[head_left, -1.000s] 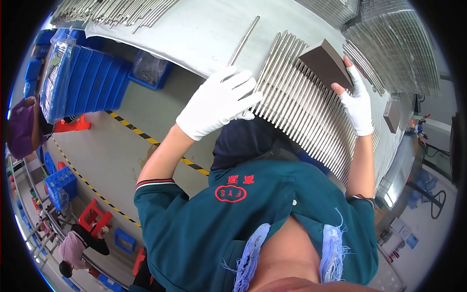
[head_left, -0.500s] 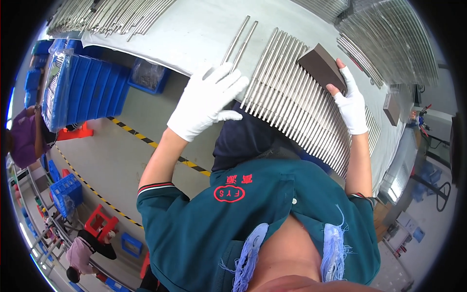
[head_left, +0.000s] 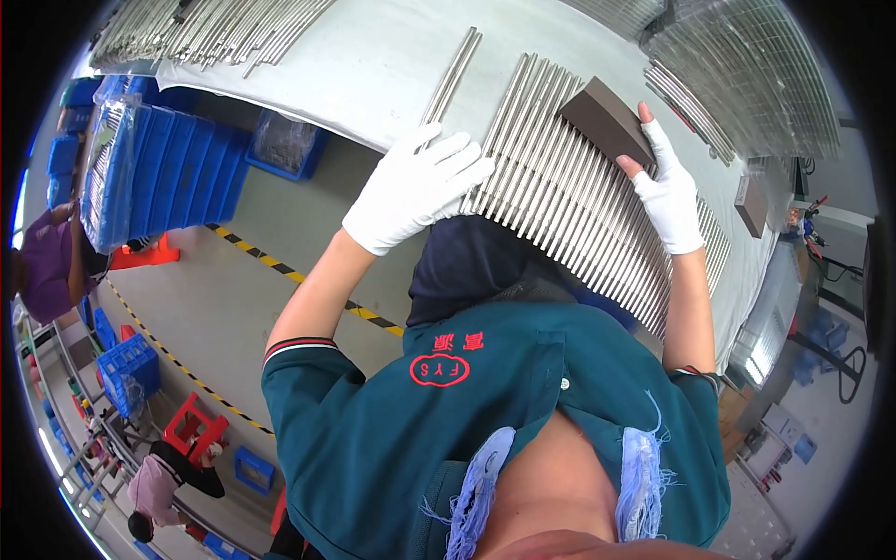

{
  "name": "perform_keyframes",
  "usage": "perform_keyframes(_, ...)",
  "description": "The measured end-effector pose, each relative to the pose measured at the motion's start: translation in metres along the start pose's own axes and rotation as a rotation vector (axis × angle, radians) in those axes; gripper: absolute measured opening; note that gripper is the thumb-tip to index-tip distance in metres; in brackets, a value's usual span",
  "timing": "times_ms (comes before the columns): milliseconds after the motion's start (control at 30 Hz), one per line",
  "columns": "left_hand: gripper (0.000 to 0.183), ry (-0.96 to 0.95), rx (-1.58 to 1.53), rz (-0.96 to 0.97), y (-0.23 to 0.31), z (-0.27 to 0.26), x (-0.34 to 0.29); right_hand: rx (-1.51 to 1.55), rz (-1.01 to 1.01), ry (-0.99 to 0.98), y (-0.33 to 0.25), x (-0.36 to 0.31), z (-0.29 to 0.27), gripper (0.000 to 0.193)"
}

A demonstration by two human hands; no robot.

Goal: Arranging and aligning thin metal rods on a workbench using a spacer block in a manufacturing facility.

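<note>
Two thin silvery metal rods (head_left: 452, 77) lie side by side on the white-covered table, apart from a wide row of similar metal rods (head_left: 560, 177). My left hand (head_left: 417, 185), in a white glove, is over the near ends of the two rods, its fingers stretched out toward the row's left edge. Whatever lies under its palm is hidden. My right hand (head_left: 668, 198) wears a white glove with bare thumb and index fingertips. It grips one end of a dark brown rectangular block (head_left: 605, 119), which rests over the far part of the row.
More rods (head_left: 210, 33) lie at the table's far left, and wrapped bundles of rods (head_left: 747, 79) at the far right. A second brown block (head_left: 750, 207) sits near the right edge. Blue crates (head_left: 182, 173) stand on the floor at left; two people are beyond.
The two separate rods have come closer together. My left hand has moved right toward the row, and my right hand has shifted slightly left with the brown block.
</note>
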State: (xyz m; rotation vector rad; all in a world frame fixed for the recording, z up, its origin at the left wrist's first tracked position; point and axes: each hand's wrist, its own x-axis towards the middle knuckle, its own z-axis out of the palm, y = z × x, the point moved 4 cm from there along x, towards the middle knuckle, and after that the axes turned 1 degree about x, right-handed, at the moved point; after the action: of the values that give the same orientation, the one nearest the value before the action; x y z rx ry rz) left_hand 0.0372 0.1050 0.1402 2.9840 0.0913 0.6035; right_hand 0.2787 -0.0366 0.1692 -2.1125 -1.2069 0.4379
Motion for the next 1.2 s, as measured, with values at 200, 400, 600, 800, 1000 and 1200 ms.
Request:
perform_keyframes(200, 0.046, 0.020, -0.061, 0.011, -0.002, 0.000, -0.001, 0.015, -0.208, -0.080, -0.028, 0.019, 0.020, 0.060)
perform_keyframes(400, 0.046, 0.020, -0.105, 0.005, -0.003, 0.001, -0.001, -0.205, -0.445, -0.115, -0.071, 0.042, 0.056, 0.053)
perform_keyframes(600, 0.043, 0.061, -0.085, 0.017, -0.003, 0.002, -0.003, -0.092, -0.360, -0.126, -0.047, 0.035, 0.037, 0.055)
perform_keyframes(800, 0.042, 0.086, -0.105, -0.001, -0.004, 0.004, -0.005, -0.157, -0.388, -0.136, -0.059, 0.039, 0.048, 0.055)
perform_keyframes(1000, 0.046, 0.058, -0.085, 0.011, -0.005, 0.004, -0.006, -0.153, -0.349, -0.103, -0.054, 0.038, 0.038, 0.053)
perform_keyframes(1200, 0.044, 0.055, -0.091, 0.000, -0.005, 0.005, -0.007, -0.068, -0.268, -0.133, -0.036, 0.029, 0.027, 0.053)
